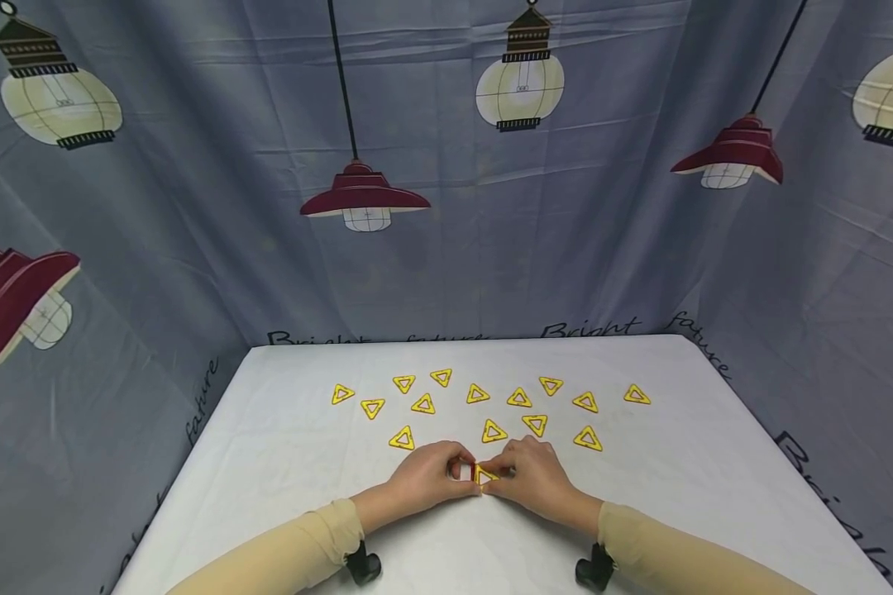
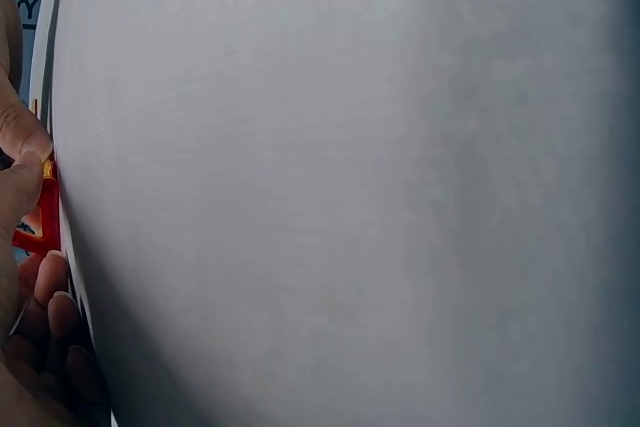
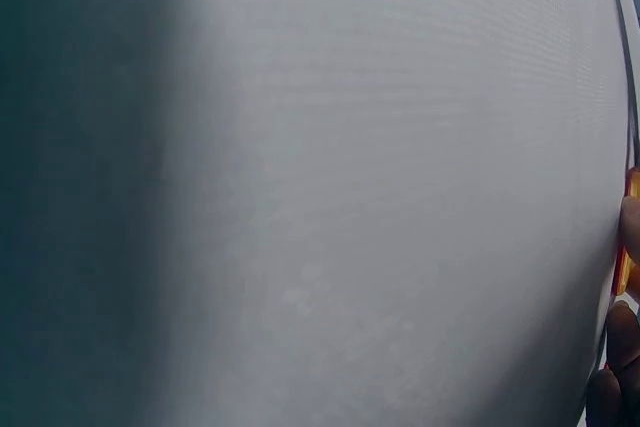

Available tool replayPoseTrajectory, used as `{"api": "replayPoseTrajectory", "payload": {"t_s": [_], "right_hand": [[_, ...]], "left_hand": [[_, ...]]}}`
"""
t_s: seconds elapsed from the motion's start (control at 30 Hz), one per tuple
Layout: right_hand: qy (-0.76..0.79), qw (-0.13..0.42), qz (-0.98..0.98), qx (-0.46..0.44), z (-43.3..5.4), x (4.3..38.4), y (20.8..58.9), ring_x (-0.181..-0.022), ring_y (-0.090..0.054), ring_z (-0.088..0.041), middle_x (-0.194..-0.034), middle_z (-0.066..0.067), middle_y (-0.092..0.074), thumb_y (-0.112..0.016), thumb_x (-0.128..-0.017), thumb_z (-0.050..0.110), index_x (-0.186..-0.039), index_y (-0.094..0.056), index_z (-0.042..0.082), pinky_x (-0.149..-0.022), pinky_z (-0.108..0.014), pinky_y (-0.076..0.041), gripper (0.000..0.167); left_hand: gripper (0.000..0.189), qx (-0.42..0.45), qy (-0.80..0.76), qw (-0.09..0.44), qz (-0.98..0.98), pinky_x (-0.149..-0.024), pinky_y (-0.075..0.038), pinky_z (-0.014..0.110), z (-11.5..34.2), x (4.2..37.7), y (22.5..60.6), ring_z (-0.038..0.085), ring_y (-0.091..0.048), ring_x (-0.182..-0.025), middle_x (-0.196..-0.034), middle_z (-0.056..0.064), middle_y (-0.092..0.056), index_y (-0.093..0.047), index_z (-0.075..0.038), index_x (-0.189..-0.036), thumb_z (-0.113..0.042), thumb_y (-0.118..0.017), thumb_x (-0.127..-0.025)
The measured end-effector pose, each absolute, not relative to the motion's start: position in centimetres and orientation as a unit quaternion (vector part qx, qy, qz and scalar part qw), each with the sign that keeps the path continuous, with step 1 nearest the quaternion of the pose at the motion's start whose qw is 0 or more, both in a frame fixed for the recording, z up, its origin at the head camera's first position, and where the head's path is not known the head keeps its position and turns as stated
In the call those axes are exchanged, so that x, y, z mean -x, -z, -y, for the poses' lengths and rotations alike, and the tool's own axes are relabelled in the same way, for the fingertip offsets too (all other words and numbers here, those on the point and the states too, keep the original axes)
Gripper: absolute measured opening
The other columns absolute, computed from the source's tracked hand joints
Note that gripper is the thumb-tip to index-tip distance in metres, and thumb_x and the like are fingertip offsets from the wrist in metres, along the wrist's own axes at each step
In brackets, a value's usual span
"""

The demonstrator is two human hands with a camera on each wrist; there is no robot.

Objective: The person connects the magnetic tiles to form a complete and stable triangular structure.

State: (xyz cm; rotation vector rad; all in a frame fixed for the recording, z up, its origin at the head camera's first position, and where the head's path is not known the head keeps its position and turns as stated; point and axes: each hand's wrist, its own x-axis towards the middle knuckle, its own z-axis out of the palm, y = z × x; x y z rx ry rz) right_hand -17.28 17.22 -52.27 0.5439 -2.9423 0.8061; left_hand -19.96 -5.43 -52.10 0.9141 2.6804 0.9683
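Note:
Both hands meet low over the white table, near the front middle in the head view. My left hand (image 1: 426,479) grips a red square frame (image 2: 50,215) between thumb and fingers, with much of it hidden by the hand. From the other side, my right hand (image 1: 530,478) pinches a yellow triangle frame (image 1: 478,476) by its edges. The red frame and the triangle stand edge against edge, the triangle pointing right. Just beyond the hands lie another yellow triangle (image 1: 494,431) and a second one (image 1: 535,425).
Several more yellow triangles are scattered flat across the far half of the white table (image 1: 268,463), among them one at the far right (image 1: 637,394) and one at the left (image 1: 342,394). A grey curtain (image 1: 446,281) with printed lamps surrounds the table's back and sides.

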Motion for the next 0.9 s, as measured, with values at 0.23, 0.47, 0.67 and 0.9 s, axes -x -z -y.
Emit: {"api": "replayPoseTrajectory", "payload": {"t_s": [0.23, 0.47, 0.67, 0.9], "right_hand": [[-0.262, 0.014, 0.949, -0.177, -17.17, 17.24, 52.28, -0.08, -0.042, -0.004, -0.084, 0.024, -0.058, -0.089, -0.077, 0.042, -0.105, -0.083, 0.031, -0.076, -0.036, -0.032, 0.031], [-0.258, 0.009, 0.95, -0.176, -17.24, 17.23, 52.37, -0.08, -0.042, -0.004, -0.084, 0.023, -0.057, -0.089, -0.078, 0.041, -0.107, -0.083, 0.031, -0.075, -0.035, -0.032, 0.031], [-0.249, 0.013, 0.952, -0.176, -17.34, 17.3, 52.44, -0.079, -0.041, -0.005, -0.083, 0.024, -0.055, -0.088, -0.078, 0.041, -0.107, -0.083, 0.031, -0.074, -0.035, -0.031, 0.031], [-0.258, 0.012, 0.949, -0.18, -17.28, 17.3, 52.29, -0.08, -0.042, -0.006, -0.083, 0.023, -0.057, -0.089, -0.077, 0.04, -0.107, -0.083, 0.03, -0.075, -0.036, -0.031, 0.032]], "left_hand": [[0.043, -0.308, -0.286, 0.066, -0.905, -0.059, -0.04, 0.02, 5.7, 19.87, 52.21, 0.0, -0.048, -0.066, -0.079, -0.015, -0.058, -0.073, -0.02, -0.113, -0.045, -0.086, -0.081], [0.041, -0.312, -0.288, 0.058, -0.904, -0.063, -0.04, 0.021, 5.74, 19.85, 52.39, 0.0, -0.048, -0.069, -0.08, -0.015, -0.057, -0.072, -0.021, -0.112, -0.045, -0.086, -0.081], [0.042, -0.314, -0.291, 0.048, -0.903, -0.062, -0.039, 0.02, 5.58, 19.99, 52.56, 0.0, -0.048, -0.069, -0.082, -0.015, -0.057, -0.073, -0.022, -0.115, -0.046, -0.085, -0.082], [0.043, -0.308, -0.295, 0.044, -0.903, -0.063, -0.039, 0.021, 5.68, 19.93, 52.71, 0.001, -0.047, -0.069, -0.081, -0.015, -0.057, -0.073, -0.021, -0.114, -0.046, -0.086, -0.082]]}}
